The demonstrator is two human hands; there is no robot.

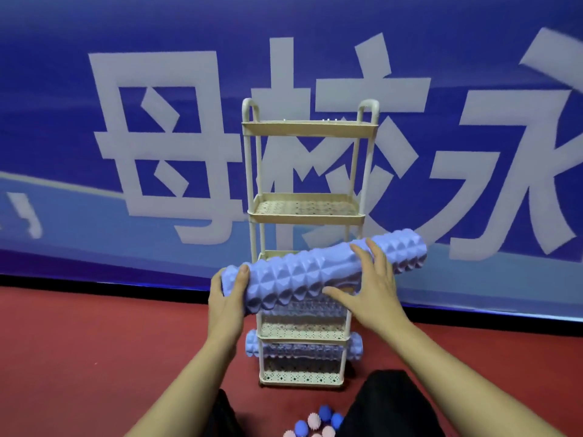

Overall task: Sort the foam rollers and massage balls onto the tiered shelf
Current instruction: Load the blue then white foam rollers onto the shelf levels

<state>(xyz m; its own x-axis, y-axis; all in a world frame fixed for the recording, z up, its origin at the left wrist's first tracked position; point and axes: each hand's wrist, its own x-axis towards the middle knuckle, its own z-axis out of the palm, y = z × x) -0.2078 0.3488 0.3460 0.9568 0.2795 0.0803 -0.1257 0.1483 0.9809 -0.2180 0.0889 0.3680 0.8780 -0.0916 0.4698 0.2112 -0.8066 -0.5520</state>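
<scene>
Two hands carry purple roller [321, 274] crosswise before shelf [307, 209], lined up for third tier; we judge bottom-tier roller [254, 346] already sorted. Left hand [228, 299] cups end, fingers curled; right hand [370, 287] spread on top. Balls [318, 422] wait on floor by shelf foot

- The blue banner [94, 58] behind the tiered shelf [307, 216] carries large white Chinese characters: 母 left of the shelf, 校 directly behind it, 永 to its right, partly cut off.
</scene>
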